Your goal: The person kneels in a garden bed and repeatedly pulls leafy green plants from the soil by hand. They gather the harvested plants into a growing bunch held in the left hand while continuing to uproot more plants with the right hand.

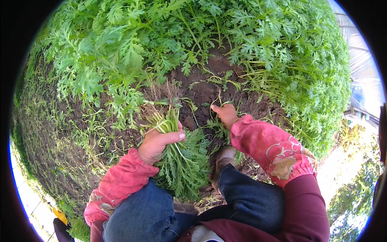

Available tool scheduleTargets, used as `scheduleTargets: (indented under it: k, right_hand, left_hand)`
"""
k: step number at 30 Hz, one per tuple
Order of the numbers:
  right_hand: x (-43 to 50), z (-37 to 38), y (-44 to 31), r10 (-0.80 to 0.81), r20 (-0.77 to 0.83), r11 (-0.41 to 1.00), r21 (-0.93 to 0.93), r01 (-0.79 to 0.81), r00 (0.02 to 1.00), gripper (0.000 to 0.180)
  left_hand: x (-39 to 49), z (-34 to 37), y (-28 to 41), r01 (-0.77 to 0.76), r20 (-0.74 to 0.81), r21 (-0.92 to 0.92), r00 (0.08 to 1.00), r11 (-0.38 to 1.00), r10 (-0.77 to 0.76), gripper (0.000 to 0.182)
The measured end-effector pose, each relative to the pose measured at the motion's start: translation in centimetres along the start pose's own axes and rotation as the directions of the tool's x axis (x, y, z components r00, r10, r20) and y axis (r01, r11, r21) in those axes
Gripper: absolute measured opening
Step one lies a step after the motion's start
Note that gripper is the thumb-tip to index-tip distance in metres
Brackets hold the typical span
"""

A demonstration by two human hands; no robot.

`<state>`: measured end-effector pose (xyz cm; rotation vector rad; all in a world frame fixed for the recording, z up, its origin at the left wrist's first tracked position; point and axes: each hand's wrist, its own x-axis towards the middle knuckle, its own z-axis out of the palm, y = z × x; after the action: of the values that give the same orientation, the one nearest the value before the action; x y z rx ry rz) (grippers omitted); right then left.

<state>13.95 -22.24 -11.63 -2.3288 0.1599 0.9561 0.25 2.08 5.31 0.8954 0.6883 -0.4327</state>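
Observation:
My left hand (161, 142) is closed round a bundle of leafy green plants (184, 160), whose thin brown roots point away from me and whose feathery leaves hang towards my knees. Low over the bare soil (196, 90), my right hand (225, 113) has its thumb and finger at a thin pale stem (219, 95), and leafy sprigs lie just under it. The fingers of the right hand are partly hidden, so a firm hold on the stem cannot be told.
Dense standing greens (187, 30) fill the far side and the right. Cut or loose sprigs (90, 127) litter the soil at left. My brown shoe (225, 155) rests on the ground below my right hand. Clear plastic sheeting (362, 66) borders the bed at far right.

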Motion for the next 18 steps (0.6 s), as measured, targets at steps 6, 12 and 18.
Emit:
scheduleTargets:
  k: [6,12,18]
  right_hand:
    - [1.4,0.5,-1.4,0.083,0.062,0.987,-0.143,-0.073,0.995,0.052]
    - [-0.1,-3.6,-1.1,-0.307,0.316,0.946,0.002,0.323,0.898,0.021]
    - [-3.5,-14.9,-5.7,0.128,0.626,0.854,0.325,-0.407,0.769,0.027]
  left_hand:
    - [-0.1,0.2,0.2,0.017,-0.005,-0.018,1.000,1.000,-0.017,0.032]
    - [-0.3,-0.1,0.0,-0.006,-0.013,-0.004,1.000,1.000,0.006,0.034]
    - [0.1,0.1,-0.2,0.008,0.016,-0.001,1.000,1.000,-0.008,0.035]
